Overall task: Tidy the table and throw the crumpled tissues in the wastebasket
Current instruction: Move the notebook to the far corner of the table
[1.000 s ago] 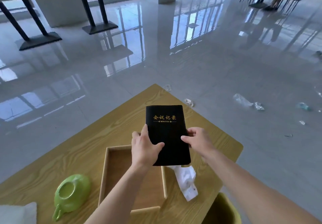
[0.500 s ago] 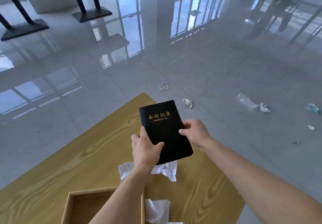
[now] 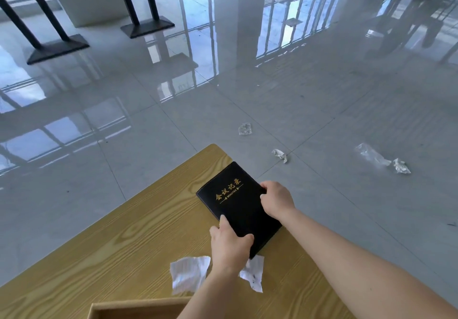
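Note:
A black notebook (image 3: pixel 238 202) with gold lettering lies tilted near the far corner of the wooden table (image 3: pixel 119 251). My left hand (image 3: pixel 229 246) grips its near end, thumb on the cover. My right hand (image 3: pixel 277 198) holds its right edge. A crumpled white tissue (image 3: pixel 188 274) lies on the table just left of my left wrist, and a white tissue piece (image 3: pixel 254 273) shows to the right of that wrist, under the notebook's near corner. The wastebasket is out of view.
A shallow wooden tray (image 3: pixel 138 310) pokes in at the bottom edge. On the glossy tiled floor beyond the table lie crumpled scraps (image 3: pixel 280 155) (image 3: pixel 401 166) and clear plastic wrappers (image 3: pixel 245 129) (image 3: pixel 370 156). Black table legs (image 3: pixel 146 25) stand at the far left.
Both hands have lowered the notebook from upright in front of me down toward the table's far corner, turning it clockwise. The view tilted forward; the green cup and most of the tray left view.

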{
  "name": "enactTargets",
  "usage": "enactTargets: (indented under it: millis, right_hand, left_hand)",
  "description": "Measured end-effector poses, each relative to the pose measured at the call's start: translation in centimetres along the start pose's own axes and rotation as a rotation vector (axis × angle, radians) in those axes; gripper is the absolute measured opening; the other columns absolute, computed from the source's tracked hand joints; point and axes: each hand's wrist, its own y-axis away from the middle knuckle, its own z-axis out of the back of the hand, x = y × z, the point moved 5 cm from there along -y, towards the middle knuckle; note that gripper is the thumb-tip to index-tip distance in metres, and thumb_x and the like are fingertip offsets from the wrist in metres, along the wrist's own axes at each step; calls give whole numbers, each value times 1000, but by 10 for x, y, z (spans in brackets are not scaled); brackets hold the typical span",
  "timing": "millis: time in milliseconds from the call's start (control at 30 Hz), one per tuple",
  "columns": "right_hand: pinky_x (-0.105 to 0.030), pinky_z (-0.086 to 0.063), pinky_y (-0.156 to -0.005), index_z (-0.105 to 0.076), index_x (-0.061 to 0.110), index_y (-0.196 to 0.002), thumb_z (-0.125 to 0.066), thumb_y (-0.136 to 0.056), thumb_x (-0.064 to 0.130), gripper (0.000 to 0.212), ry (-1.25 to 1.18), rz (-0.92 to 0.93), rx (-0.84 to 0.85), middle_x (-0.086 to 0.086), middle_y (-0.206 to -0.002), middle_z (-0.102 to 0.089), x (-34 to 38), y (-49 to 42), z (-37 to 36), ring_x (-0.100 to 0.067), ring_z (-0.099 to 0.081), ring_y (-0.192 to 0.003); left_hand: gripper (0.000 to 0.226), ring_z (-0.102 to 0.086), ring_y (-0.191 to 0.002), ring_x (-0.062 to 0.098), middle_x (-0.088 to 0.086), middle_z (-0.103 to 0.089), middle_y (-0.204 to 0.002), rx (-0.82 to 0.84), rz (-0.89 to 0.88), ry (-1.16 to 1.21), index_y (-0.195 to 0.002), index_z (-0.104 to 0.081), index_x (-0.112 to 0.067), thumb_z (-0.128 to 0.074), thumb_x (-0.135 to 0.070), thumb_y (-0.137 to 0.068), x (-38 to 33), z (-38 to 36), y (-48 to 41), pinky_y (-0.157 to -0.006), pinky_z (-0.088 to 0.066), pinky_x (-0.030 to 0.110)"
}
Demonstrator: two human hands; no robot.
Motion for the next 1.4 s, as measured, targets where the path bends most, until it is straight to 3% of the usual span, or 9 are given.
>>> enactTargets:
  millis: [67, 133, 200, 333, 833, 1233, 1400]
  right_hand:
    - [-36, -51, -87, -59, 13, -125, -57, -93, 16, 32, 42, 58, -48, -8, -117, -67, 6, 2, -4, -30, -59, -110]
    - [-37, -50, -90, -51, 13, -134, -61, -93, 22, 43, 70, 92, -82, -9, -126, -62, 7, 7, -9, -30, -55, -117]
    - [-39, -47, -97, -40, 14, -145, -61, -94, 26, 57, 71, 106, -87, -9, -137, -55, 4, 13, -15, -30, -48, -127]
    - [-37, -43, -103, -33, 17, -150, -58, -96, 34, 62, 103, 126, -99, -8, -145, -48, -7, 18, -18, -27, -41, -133]
    - [-35, -46, -97, -36, 18, -149, -54, -98, 39, 58, 186, 148, -173, -6, -141, -49, -11, 10, -20, -26, -45, -125]
    - [-42, -43, -100, -40, 15, -142, -62, -92, 40, 60, 50, 113, -116, -13, -137, -47, -15, 20, -13, -33, -44, -124]
    - [-39, -43, -97, -45, 10, -141, -65, -91, 32, 58, 68, 178, -241, -15, -138, -48, -11, 45, -2, -34, -43, -122]
  left_hand:
    - [55, -46, -108, 21, -2, -37, -114, -22, -49, -111, -132, -43, -17, -63, -24, -81, 0, 2, 0, -85, -46, 29]
    - [74, -38, -126, 23, 3, -33, -132, -69, -134, -241, -148, -30, -22, -64, -27, -83, -2, 5, 0, -96, -42, 29]
    - [77, -20, -143, 26, 9, -20, -153, -115, -277, -383, -150, -28, -27, -66, -33, -84, -7, 7, 1, -107, -36, 32]
    - [77, 7, -151, 29, 12, -3, -162, -79, -397, -601, -150, -27, -35, -65, -48, -85, -7, 4, -9, -117, -25, 40]
    - [76, 16, -150, 22, 3, 8, -165, -66, -413, -577, -150, -24, -39, -63, -50, -86, 4, -1, -20, -117, -30, 39]
    - [71, 3, -151, 30, 11, -9, -163, -85, -328, -579, -151, -23, -30, -57, -43, -91, 8, 24, -7, -117, -25, 47]
    - [68, 0, -151, 31, 12, -12, -163, -136, -304, -605, -151, -22, -30, -54, -38, -92, 23, 54, 14, -118, -22, 49]
